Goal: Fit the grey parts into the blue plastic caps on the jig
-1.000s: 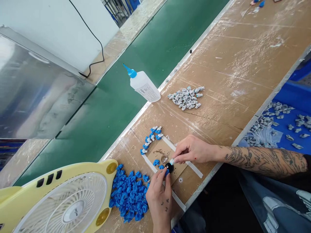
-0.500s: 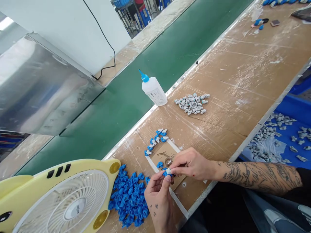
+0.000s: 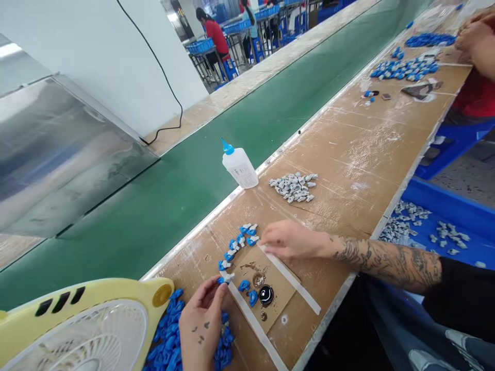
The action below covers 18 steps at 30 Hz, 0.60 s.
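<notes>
My left hand [image 3: 203, 317] pinches a small blue-and-grey piece [image 3: 225, 279] between thumb and fingertips, at the lower end of a curved row of similar blue-and-grey pieces [image 3: 233, 248]. Slightly blurred, my right hand [image 3: 292, 240] hovers by the row's upper end, its thumb and fingers apart with nothing seen between them. Between the hands lies a cardboard square [image 3: 278, 288] edged with white tape. On it are a small round pot of dark liquid [image 3: 266, 294], two loose blue pieces [image 3: 252, 297] and brown smears. A heap of blue pieces [image 3: 170, 335] is partly hidden behind my left hand.
A yellow fan [image 3: 100, 319] stands at lower left. Beyond the cardboard are a pile of grey pieces [image 3: 294, 187] and a white squeeze bottle [image 3: 240, 167]. A green belt [image 3: 185, 190] runs alongside. At right sits a blue bin [image 3: 444, 206]; another person's hands [image 3: 479, 38] work at far right.
My hands have separated: the left carries the blue-and-grey piece left to the row's end, and the right has moved up and away. The dark pot is now uncovered. The view has shifted.
</notes>
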Tool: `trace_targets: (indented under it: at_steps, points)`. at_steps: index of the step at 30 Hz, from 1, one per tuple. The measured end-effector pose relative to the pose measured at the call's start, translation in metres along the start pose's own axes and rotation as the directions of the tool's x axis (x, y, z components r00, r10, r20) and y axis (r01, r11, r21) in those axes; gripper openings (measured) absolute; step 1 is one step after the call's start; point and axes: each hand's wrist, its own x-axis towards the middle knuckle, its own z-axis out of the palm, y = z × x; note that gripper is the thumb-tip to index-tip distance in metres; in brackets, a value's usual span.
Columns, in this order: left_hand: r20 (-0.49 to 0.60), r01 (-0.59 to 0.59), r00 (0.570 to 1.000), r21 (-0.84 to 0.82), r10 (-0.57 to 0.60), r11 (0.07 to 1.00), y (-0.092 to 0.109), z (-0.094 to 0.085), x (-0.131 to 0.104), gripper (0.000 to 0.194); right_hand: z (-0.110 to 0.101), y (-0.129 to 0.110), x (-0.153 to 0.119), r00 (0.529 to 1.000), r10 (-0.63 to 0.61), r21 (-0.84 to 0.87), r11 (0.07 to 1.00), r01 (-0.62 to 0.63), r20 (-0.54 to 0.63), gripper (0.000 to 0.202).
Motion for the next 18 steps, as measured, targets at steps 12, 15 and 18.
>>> trace_targets:
  at_steps: [12, 15, 18]
  points:
    - [-0.009, -0.131, 0.991, 0.198, 0.135, 0.971, -0.010, 0.009, 0.029, 0.030, -0.066, 0.068, -0.005, 0.983, 0.109, -0.742, 0.670, 0.035, 0.145, 0.026]
    - [-0.013, -0.193, 0.978, 0.303, 0.207, 0.933, -0.010, -0.021, 0.012, 0.026, -0.063, 0.069, -0.011, 0.998, 0.059, -0.572, 0.819, -0.049, -0.002, 0.025]
    - [0.209, -0.373, 0.927, 0.443, 0.311, 0.815, -0.013, -0.046, -0.012, 0.019, -0.058, 0.063, -0.020, 0.984, 0.103, -0.239, 0.962, -0.135, -0.143, 0.023]
